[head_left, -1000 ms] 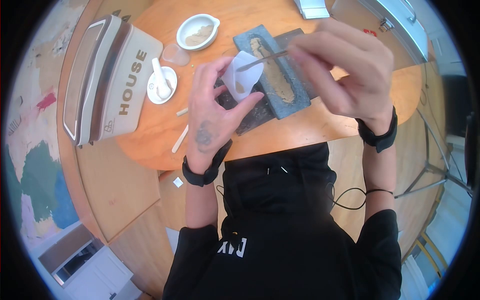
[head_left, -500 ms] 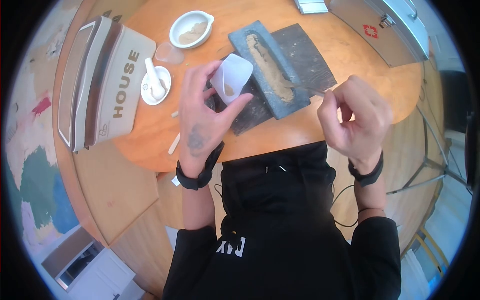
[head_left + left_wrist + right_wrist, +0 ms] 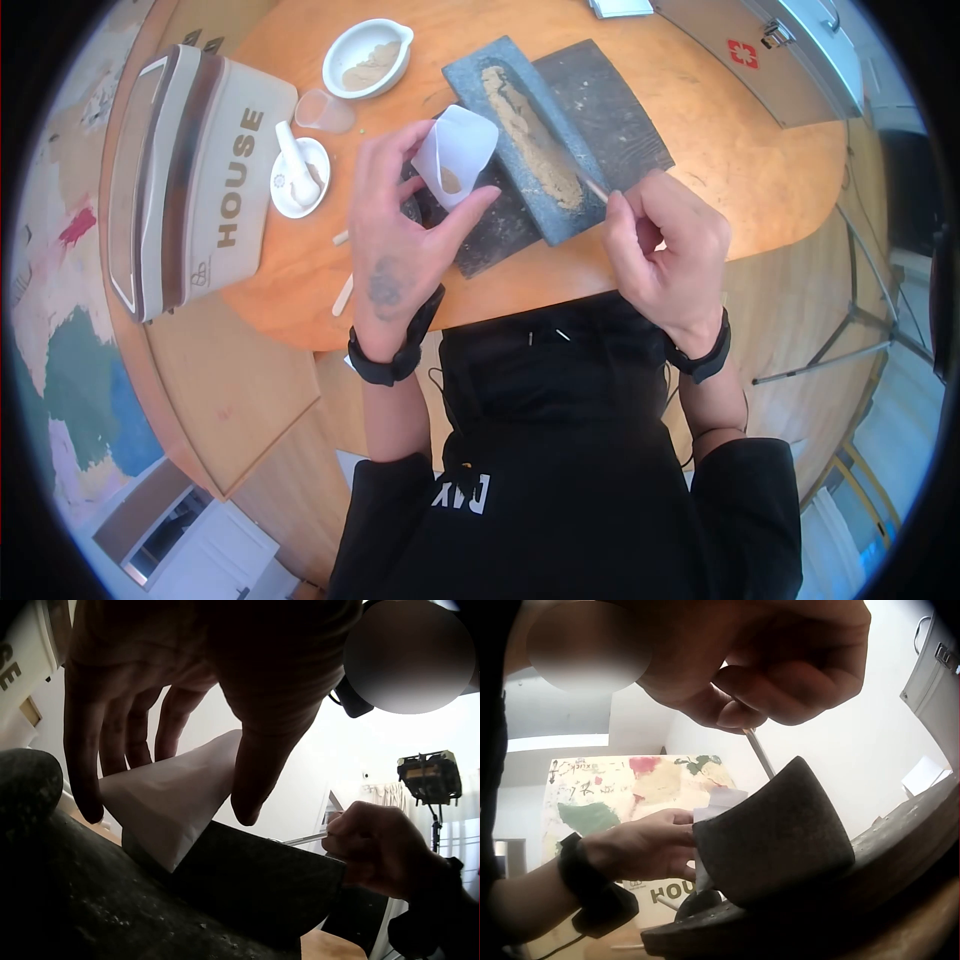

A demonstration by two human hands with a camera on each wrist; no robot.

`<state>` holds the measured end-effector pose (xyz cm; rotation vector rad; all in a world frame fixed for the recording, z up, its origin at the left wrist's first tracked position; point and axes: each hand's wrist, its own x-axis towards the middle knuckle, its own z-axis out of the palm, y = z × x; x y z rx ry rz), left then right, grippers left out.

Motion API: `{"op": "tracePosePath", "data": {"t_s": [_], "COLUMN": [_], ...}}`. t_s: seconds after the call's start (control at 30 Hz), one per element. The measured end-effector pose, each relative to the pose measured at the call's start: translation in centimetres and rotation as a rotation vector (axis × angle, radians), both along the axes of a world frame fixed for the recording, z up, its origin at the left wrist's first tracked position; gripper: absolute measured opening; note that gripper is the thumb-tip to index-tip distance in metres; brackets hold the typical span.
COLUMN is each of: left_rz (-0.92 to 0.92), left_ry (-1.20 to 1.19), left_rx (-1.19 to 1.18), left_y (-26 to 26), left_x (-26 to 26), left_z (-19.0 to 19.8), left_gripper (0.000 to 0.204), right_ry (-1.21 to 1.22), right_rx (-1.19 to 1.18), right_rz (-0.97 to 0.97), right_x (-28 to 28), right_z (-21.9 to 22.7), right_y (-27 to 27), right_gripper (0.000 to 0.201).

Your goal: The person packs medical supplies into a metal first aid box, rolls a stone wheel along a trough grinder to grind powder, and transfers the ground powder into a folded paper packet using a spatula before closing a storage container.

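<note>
My left hand (image 3: 390, 235) holds a folded white paper cone (image 3: 464, 138) between thumb and fingers, with a little brown powder at its bottom. In the left wrist view, the paper (image 3: 169, 799) narrows downward to a point. My right hand (image 3: 672, 245) pinches a thin metal tool (image 3: 597, 190) over the near end of a grey stone trough (image 3: 493, 55). Brown powder (image 3: 540, 150) lies along the trough's hollow, darker gaps showing near the far end. From the right wrist, the tool's shaft (image 3: 759, 754) runs down behind the trough's end; its tip is hidden there.
Beneath the trough lies a dark board (image 3: 605, 105). To the left stand a white bowl (image 3: 340, 80) of powder, a clear cup (image 3: 325, 112), a small mortar with a white pestle (image 3: 293, 155) and a cream HOUSE box (image 3: 225, 190). A silver case (image 3: 780, 75) stands back right.
My right hand moved from over the paper cone to the right and down, taking the tool to the trough's near end. My left hand shifted slightly left with the paper.
</note>
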<state>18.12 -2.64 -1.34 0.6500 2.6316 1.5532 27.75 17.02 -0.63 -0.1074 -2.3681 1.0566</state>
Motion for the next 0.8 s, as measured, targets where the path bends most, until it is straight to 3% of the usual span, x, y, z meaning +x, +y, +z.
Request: {"op": "tracePosePath", "data": {"t_s": [0.17, 0.23, 0.43, 0.57, 0.67, 0.8], "left_rz": [0.004, 0.007, -0.002, -0.004, -0.005, -0.011], "left_ry": [-0.003, -0.006, -0.004, 0.0, 0.013, 0.02], "left_rx": [-0.01, -0.012, -0.014, -0.007, -0.011, -0.022], "left_y": [0.0, 0.1, 0.0, 0.0, 0.2, 0.0], "left_x": [-0.2, -0.2, -0.1, -0.1, 0.1, 0.1], "left_z": [0.0, 0.0, -0.2, -0.3, -0.2, -0.2], "left_gripper": [0.059, 0.059, 0.059, 0.06, 0.061, 0.061], "right_ry": [0.096, 0.046, 0.013, -0.053, -0.032, -0.123], "right_rx": [0.262, 0.372, 0.394, 0.295, 0.289, 0.034], "right_rz": [0.035, 0.224, 0.185, 0.237, 0.108, 0.09], "right_x": [-0.9, -0.8, 0.5, 1.8, 2.2, 2.7], "right_z": [0.1, 0.5, 1.0, 1.0, 0.6, 0.3], "right_y": [0.8, 1.2, 1.0, 0.3, -0.4, -1.6], "right_gripper": [0.018, 0.019, 0.021, 0.02, 0.019, 0.015]}}
